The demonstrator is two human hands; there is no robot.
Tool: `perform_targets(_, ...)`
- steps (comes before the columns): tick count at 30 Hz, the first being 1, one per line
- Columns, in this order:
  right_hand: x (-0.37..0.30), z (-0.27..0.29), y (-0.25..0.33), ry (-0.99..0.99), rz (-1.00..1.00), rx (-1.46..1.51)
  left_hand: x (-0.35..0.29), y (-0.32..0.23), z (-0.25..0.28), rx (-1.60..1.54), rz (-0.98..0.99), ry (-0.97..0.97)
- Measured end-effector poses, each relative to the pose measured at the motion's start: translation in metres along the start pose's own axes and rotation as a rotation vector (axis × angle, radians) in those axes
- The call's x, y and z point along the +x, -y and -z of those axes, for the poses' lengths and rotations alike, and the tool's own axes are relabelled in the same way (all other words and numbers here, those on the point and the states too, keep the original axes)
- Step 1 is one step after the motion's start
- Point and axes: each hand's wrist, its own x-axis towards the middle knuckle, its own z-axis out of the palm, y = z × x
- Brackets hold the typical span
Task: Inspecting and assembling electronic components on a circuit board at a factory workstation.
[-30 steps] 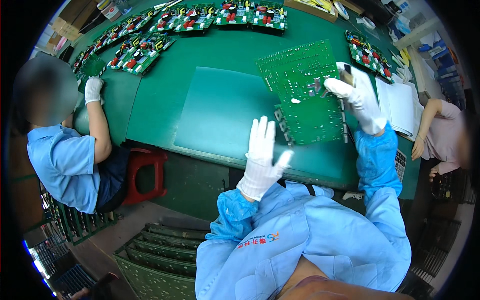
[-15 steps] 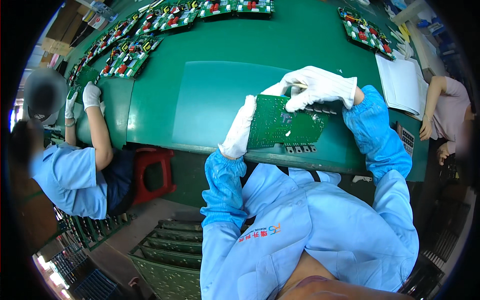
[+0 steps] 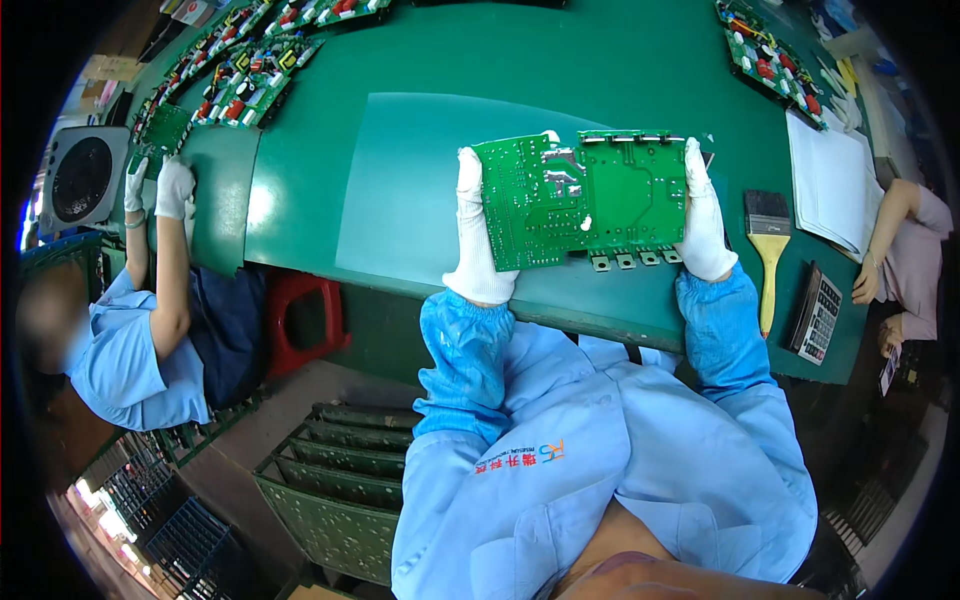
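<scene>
Between my two white-gloved hands I hold up a green circuit board [image 3: 535,205], its soldered underside facing me. My left hand [image 3: 480,235] grips the left edge, thumb near the upper corner. At the opposite edge my right hand [image 3: 704,220] is closed on the board. Small metal-tabbed parts [image 3: 625,260] stick out below its lower right edge, and dark parts line the top right edge. A whitish spot shows near the middle of the board. Most of my fingers are hidden behind it.
A brush [image 3: 768,240] with a yellow handle and a calculator [image 3: 815,315] lie to the right, by a stack of white paper [image 3: 828,180]. Populated boards [image 3: 250,85] stand at far left, another [image 3: 770,60] far right. Co-workers sit at both sides; a green slotted crate [image 3: 335,520] is below.
My right hand has come down from above the board to its right edge. The board now faces me more squarely. The brush, earlier hidden behind my right arm, is visible.
</scene>
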Motion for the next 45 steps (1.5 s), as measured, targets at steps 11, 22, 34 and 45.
perform_targets(11,0.016,-0.019,0.018,-0.175,-0.273,0.353,0.007,0.001,0.0,0.117,0.06,-0.112)
perform_targets(22,0.017,-0.02,0.02,-0.191,-0.37,0.456,0.01,0.005,0.004,0.08,0.02,-0.186)
perform_targets(34,0.017,-0.019,0.016,-0.193,-0.33,0.427,0.006,0.001,0.008,0.06,0.064,-0.106)
perform_targets(45,0.017,-0.015,0.011,-0.173,-0.354,0.437,0.005,-0.002,0.001,0.062,0.062,-0.089)
